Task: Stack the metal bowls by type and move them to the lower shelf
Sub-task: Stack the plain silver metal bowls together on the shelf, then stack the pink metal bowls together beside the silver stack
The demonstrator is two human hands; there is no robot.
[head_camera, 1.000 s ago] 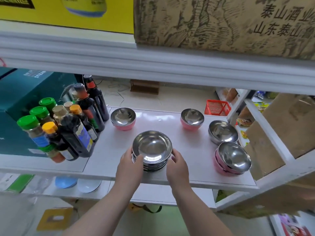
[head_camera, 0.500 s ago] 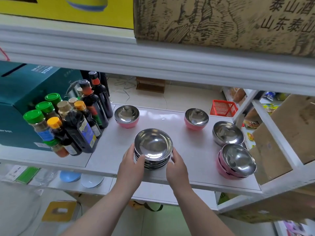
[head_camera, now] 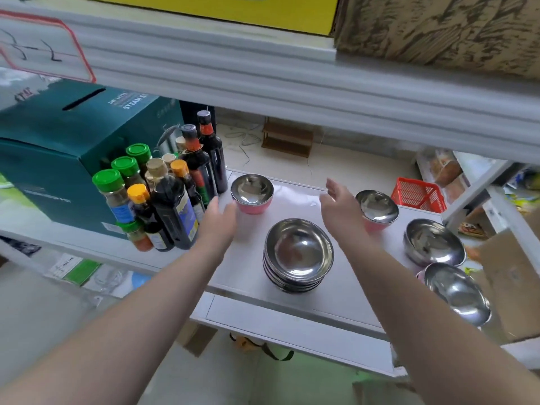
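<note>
A stack of plain steel bowls [head_camera: 298,255] stands near the front of the white shelf [head_camera: 248,276]. Behind it sit two pink-sided steel bowls, one at the back left [head_camera: 252,193] and one at the back right [head_camera: 377,208]. A single plain steel bowl [head_camera: 433,242] rests at the right, with a pink-sided stack [head_camera: 457,292] in front of it. My left hand [head_camera: 217,220] is open just left of the back-left pink bowl. Between the two pink bowls, my right hand [head_camera: 339,207] is open, close to the back-right one. Neither hand holds anything.
Sauce and spice bottles [head_camera: 166,197] crowd the shelf's left side beside a teal box [head_camera: 58,159]. The upper shelf's white edge [head_camera: 292,83] hangs overhead. A red basket [head_camera: 418,194] and a cardboard box [head_camera: 514,282] lie to the right. Lower shelf items [head_camera: 87,273] show at the bottom left.
Both hands have let go of the plain steel stack and reached toward the back, the left toward the back-left pink bowl and the right toward the back-right one. The stack stays put.
</note>
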